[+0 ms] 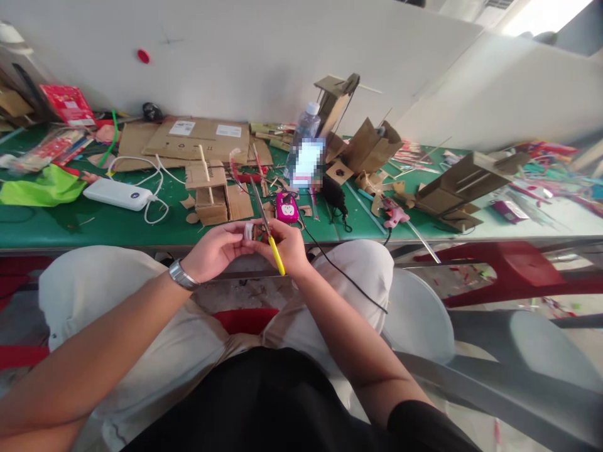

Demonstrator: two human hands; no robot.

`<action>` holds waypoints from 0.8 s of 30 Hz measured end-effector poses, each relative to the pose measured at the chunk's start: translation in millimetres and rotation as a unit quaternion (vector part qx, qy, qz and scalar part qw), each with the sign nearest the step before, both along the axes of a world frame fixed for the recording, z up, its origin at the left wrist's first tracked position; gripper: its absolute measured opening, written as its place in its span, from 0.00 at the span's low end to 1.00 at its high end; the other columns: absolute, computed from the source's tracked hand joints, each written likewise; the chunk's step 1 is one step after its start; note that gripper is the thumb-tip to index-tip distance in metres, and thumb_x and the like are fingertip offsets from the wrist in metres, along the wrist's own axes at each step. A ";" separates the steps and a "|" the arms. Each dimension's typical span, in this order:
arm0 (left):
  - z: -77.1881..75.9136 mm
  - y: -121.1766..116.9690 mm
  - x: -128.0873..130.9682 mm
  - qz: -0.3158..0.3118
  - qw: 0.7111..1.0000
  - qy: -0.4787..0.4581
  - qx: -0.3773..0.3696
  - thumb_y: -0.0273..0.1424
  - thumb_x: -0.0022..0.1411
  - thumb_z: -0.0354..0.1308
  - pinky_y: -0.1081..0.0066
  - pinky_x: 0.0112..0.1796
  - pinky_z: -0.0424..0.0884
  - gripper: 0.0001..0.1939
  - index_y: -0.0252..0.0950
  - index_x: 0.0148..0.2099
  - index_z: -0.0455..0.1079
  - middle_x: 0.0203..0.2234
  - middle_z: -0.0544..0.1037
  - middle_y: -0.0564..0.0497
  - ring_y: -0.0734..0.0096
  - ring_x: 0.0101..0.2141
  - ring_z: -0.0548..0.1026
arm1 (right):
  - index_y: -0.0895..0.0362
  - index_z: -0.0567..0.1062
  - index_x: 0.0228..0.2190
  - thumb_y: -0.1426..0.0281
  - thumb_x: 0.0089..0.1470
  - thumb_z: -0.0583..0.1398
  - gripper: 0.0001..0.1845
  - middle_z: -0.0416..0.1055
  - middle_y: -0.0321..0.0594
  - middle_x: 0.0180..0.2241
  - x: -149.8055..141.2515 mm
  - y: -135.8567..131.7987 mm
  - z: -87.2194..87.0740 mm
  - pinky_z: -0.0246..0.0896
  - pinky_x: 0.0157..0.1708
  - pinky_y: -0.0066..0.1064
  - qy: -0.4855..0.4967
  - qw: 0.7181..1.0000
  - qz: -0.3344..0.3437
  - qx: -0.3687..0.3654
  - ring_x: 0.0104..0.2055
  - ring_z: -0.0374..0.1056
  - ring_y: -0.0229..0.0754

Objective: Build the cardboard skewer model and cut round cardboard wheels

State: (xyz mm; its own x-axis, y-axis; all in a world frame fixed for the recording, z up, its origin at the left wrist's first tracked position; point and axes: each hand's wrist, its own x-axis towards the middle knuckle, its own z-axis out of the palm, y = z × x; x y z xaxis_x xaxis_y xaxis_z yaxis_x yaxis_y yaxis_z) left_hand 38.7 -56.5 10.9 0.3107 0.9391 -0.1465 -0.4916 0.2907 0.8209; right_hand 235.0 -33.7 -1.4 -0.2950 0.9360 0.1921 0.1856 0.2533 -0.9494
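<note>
In the head view, my left hand (pixel 211 251) is closed around a small whitish roll that looks like tape (pixel 248 231), held just off the table's front edge. My right hand (pixel 288 248) meets it there, fingers bent, gripping what appear to be scissors (pixel 277 254). Their yellow handle points down toward me and the slim metal end points up over the table. The fingertips of both hands come together at the roll, and my fingers hide part of it. A small cardboard structure (pixel 211 204) with a wooden stick stands just beyond my left hand; a magenta box-like object (pixel 287 208) lies beyond my right.
On the green table (pixel 179 232) lie a white power bank (pixel 117 194) with its cable, flat cardboard (pixel 160 141) and a pink glue gun (pixel 394 215). A bottle (pixel 308 122) and a lit phone (pixel 308 162) stand at the back. Cardboard models (pixel 452 188) stand to the right.
</note>
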 end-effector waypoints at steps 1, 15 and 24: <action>-0.2 -0.7 0.1 -0.002 1.000 0.002 0.007 0.33 0.55 0.80 0.70 0.44 0.82 0.19 0.35 0.48 0.85 0.41 0.85 0.46 0.69 0.39 0.81 | 0.55 0.85 0.51 0.50 0.47 0.77 0.34 0.77 0.37 0.30 0.6 0.5 -1.1 0.65 0.31 0.29 -0.019 1.000 -0.006 0.012 0.30 0.67 0.39; 8.4 -3.5 0.1 -0.061 0.996 -0.060 0.015 0.42 0.54 0.82 0.73 0.38 0.77 0.21 0.34 0.43 0.84 0.36 0.81 0.46 0.69 0.37 0.78 | 0.54 0.81 0.59 0.50 0.45 0.79 0.42 0.75 0.37 0.36 -1.3 -14.7 4.1 0.73 0.36 0.32 0.104 0.992 0.062 -0.020 0.33 0.71 0.40; 4.1 -3.9 2.3 -0.099 0.992 -0.074 0.037 0.44 0.59 0.79 0.70 0.41 0.77 0.21 0.35 0.47 0.84 0.40 0.83 0.44 0.69 0.37 0.77 | 0.53 0.84 0.51 0.53 0.44 0.80 0.35 0.73 0.36 0.34 -3.7 -19.7 0.9 0.74 0.37 0.32 0.136 0.989 0.041 -0.033 0.34 0.71 0.40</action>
